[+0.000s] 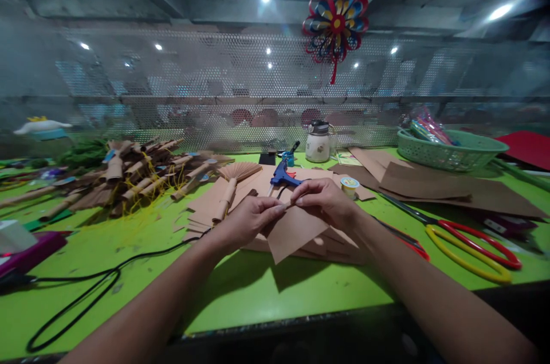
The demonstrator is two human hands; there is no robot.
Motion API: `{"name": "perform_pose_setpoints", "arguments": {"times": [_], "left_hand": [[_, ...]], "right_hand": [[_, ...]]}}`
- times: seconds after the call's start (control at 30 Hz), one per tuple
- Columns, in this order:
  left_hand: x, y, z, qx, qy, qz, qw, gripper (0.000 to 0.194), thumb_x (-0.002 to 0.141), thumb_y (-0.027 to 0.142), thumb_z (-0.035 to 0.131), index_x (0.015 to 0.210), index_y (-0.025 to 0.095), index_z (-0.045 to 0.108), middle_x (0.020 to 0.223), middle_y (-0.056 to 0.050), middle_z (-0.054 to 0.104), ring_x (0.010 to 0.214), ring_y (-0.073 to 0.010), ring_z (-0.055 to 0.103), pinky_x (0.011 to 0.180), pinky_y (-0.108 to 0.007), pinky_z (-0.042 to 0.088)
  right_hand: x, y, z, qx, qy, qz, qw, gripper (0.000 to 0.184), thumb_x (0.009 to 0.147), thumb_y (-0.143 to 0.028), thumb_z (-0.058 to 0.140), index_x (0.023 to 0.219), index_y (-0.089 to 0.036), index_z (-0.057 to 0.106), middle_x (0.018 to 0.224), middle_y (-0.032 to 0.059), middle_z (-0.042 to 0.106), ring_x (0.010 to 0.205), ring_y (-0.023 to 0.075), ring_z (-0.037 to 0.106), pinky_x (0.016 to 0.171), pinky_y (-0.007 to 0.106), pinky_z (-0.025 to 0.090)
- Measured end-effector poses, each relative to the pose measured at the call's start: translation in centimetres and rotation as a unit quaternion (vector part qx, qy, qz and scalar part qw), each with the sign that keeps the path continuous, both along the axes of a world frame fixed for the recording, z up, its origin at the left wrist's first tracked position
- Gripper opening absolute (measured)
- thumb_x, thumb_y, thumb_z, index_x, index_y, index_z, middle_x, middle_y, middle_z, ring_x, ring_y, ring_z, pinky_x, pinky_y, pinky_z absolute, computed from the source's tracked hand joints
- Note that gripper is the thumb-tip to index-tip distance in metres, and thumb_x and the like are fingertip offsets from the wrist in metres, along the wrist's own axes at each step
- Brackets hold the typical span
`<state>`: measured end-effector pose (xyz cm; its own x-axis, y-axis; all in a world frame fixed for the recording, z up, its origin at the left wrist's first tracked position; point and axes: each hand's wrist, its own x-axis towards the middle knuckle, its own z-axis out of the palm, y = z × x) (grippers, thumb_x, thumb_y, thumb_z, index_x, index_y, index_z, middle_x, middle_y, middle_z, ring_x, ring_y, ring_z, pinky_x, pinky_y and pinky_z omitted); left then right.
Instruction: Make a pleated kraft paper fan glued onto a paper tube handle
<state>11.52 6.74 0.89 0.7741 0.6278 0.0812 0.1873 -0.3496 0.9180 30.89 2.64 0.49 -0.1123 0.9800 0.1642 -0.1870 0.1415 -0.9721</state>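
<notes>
My left hand (253,219) and my right hand (324,201) pinch the upper edge of a sheet of brown kraft paper (296,233). The sheet hangs down between them, one corner toward me. Its top edge is partly hidden by my fingers. Just beyond lies a blue glue gun (284,175) with an orange trigger. More brown paper sheets (326,249) are spread under my hands. To the left of my left hand rests a rolled paper tube (225,200), with a pleated paper fan (239,170) behind it.
Scissors with red and yellow handles (468,252) lie at right, near a green basket (451,152). A heap of paper rolls with yellow string (137,180) covers the left. A black cable (116,269) loops at front left. A white jar (318,143) stands behind.
</notes>
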Motion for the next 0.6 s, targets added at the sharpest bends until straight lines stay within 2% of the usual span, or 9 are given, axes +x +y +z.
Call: {"name": "perform_pose_setpoints", "arguments": {"times": [0.1, 0.2, 0.37, 0.47, 0.6], "left_hand": [[0.0, 0.3, -0.5, 0.055, 0.011, -0.004, 0.998, 0.04, 0.082, 0.05, 0.048, 0.082, 0.013, 0.063, 0.063, 0.001, 0.048, 0.058, -0.0109, 0.04, 0.053, -0.022, 0.031], [0.0, 0.1, -0.3, 0.109, 0.025, -0.012, 0.994, 0.039, 0.086, 0.047, 0.044, 0.091, 0.014, 0.063, 0.071, -0.001, 0.053, 0.064, -0.0127, 0.044, 0.058, -0.022, 0.035], [-0.1, -0.5, 0.5, 0.167, 0.045, -0.023, 0.985, 0.038, 0.088, 0.045, 0.04, 0.088, 0.014, 0.062, 0.075, -0.002, 0.056, 0.072, -0.0157, 0.048, 0.064, -0.024, 0.038], [-0.2, -0.6, 0.5, 0.167, 0.038, -0.018, 0.985, 0.037, 0.088, 0.045, 0.04, 0.081, 0.015, 0.06, 0.069, 0.0, 0.051, 0.066, -0.0138, 0.045, 0.061, -0.023, 0.036], [-0.2, -0.6, 0.3, 0.118, 0.034, -0.014, 0.992, 0.039, 0.087, 0.049, 0.04, 0.072, 0.015, 0.053, 0.061, 0.003, 0.04, 0.057, -0.0109, 0.039, 0.052, -0.021, 0.032]], "right_hand": [[0.3, 0.0, 0.1, -0.002, -0.015, 0.013, 1.0, 0.011, 0.058, -0.015, 0.074, 0.069, -0.015, 0.073, 0.062, 0.0001, 0.065, 0.054, 0.0073, 0.052, 0.052, 0.02, 0.037], [0.6, 0.1, 0.0, 0.002, -0.024, 0.025, 0.999, 0.016, 0.058, -0.015, 0.074, 0.074, -0.015, 0.073, 0.064, 0.0002, 0.065, 0.054, 0.0075, 0.052, 0.051, 0.02, 0.036], [1.2, 0.2, -0.1, 0.04, -0.07, 0.029, 0.996, 0.016, 0.06, -0.018, 0.075, 0.075, -0.015, 0.073, 0.072, 0.0026, 0.068, 0.062, 0.0107, 0.057, 0.06, 0.023, 0.043], [1.7, 0.0, 0.3, 0.054, -0.099, 0.042, 0.993, 0.018, 0.063, -0.022, 0.074, 0.08, -0.016, 0.073, 0.076, 0.0036, 0.069, 0.067, 0.0124, 0.06, 0.064, 0.025, 0.046], [2.0, -0.6, 1.2, 0.062, -0.13, 0.091, 0.985, 0.025, 0.068, -0.025, 0.072, 0.092, -0.016, 0.071, 0.086, 0.0057, 0.07, 0.079, 0.0159, 0.064, 0.072, 0.028, 0.049]]}}
